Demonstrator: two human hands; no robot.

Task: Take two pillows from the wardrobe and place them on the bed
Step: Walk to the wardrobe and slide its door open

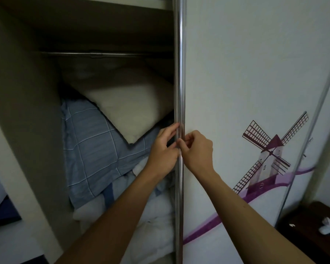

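The wardrobe stands partly open. Inside, a white pillow [126, 105] leans tilted on top of a blue checked pillow [95, 147]. Under them lies white bedding [151, 225]. The white sliding door [246, 82] has a windmill picture and a metal edge strip [180, 73]. My left hand [163, 151] grips that strip from the inside of the wardrobe. My right hand [196, 149] pinches the same strip from the outside, its fingers curled on the metal. Both hands meet at the same height on the door edge. The bed is out of view.
A metal hanging rail [103, 53] runs across the wardrobe above the pillows. The wardrobe's side wall [27, 111] rises on the left. A dark bedside table [316, 231] with small white items stands low at the right, beside a second door frame strip [309, 130].
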